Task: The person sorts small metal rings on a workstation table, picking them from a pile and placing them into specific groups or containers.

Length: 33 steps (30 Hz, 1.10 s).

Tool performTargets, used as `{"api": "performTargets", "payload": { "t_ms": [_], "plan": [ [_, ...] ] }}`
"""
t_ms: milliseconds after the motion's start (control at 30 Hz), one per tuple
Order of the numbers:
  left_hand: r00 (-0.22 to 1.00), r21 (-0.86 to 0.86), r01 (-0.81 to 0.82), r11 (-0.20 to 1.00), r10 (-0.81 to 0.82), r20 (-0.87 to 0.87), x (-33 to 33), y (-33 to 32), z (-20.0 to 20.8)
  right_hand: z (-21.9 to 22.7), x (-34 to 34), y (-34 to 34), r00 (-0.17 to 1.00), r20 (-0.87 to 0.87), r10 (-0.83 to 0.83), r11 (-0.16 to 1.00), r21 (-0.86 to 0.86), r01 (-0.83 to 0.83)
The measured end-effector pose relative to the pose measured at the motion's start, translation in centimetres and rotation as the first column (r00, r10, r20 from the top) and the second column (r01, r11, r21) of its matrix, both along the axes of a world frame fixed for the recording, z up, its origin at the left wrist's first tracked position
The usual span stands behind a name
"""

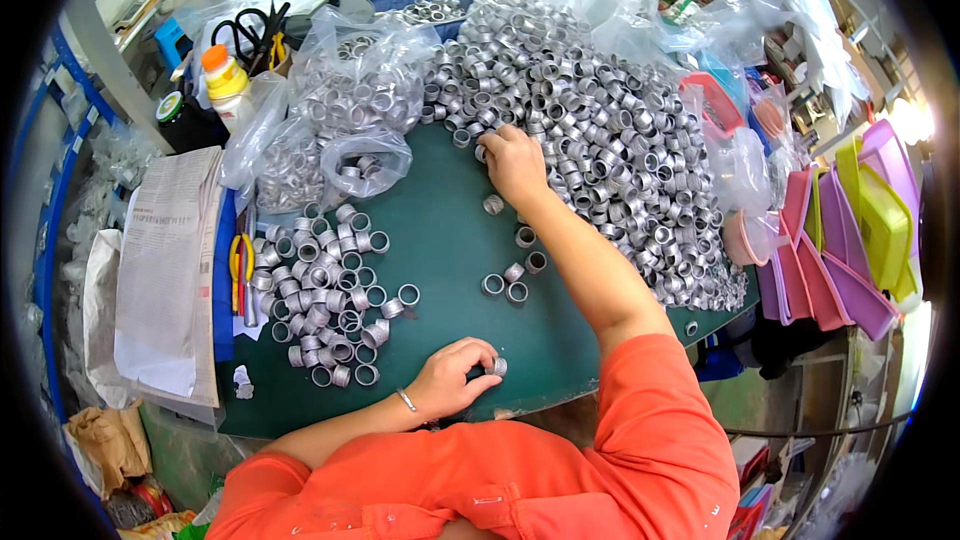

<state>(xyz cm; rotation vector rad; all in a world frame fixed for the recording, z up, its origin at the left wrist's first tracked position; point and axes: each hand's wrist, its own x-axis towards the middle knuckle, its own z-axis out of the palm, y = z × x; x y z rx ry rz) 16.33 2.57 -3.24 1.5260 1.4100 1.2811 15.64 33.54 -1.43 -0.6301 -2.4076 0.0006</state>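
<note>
My left hand [452,378] rests low over the green tabletop [440,250], thumb and fingers closed on a small grey metal ring [497,367]. Farther off, my right hand [515,162] reaches to the near left edge of a large heap of metal rings [600,130]; its fingers are curled down at a ring there, mostly hidden by them. Several loose rings [515,275] lie between the big heap and my left hand. To the left of them is a smaller pile of rings [330,300], many tipped on their sides.
Clear plastic bags of rings [360,90] stand at the back left, near a white bottle with an orange cap [222,72] and black-handled scissors [262,35]. Pliers [240,275] lie at the left edge. Pink, purple and green bins [840,230] stand at the right.
</note>
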Motion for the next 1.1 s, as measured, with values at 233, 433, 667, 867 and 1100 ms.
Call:
{"api": "performTargets", "payload": {
  "t_ms": [233,433,667,867,1100],
  "plan": [
    [1.0,0.013,0.001,1.0,-0.001,-0.018,0.0,0.1,0.2,3.0,6.2,-4.3,0.931,-0.362,0.051,0.933,-0.315,-0.174],
    [0.998,0.013,-0.014,1.0,0.015,-0.063,0.1,0.2,0.3,5.1,8.3,-6.5,0.805,-0.591,0.057,0.934,-0.252,-0.251],
    [0.998,-0.032,-0.008,0.999,0.007,-0.06,0.3,0.0,0.4,5.6,10.2,-8.3,0.802,-0.551,-0.23,0.21,-0.833,-0.512],
    [0.998,-0.039,-0.037,0.999,0.034,-0.054,0.4,0.0,0.5,4.5,13.7,-3.9,0.74,-0.567,-0.36,-0.12,-0.759,-0.64],
    [0.995,-0.062,-0.042,0.997,0.036,-0.097,0.6,0.2,0.9,11.8,14.8,7.9,0.691,-0.535,-0.486,0.699,-0.713,-0.061]
  ]
}}
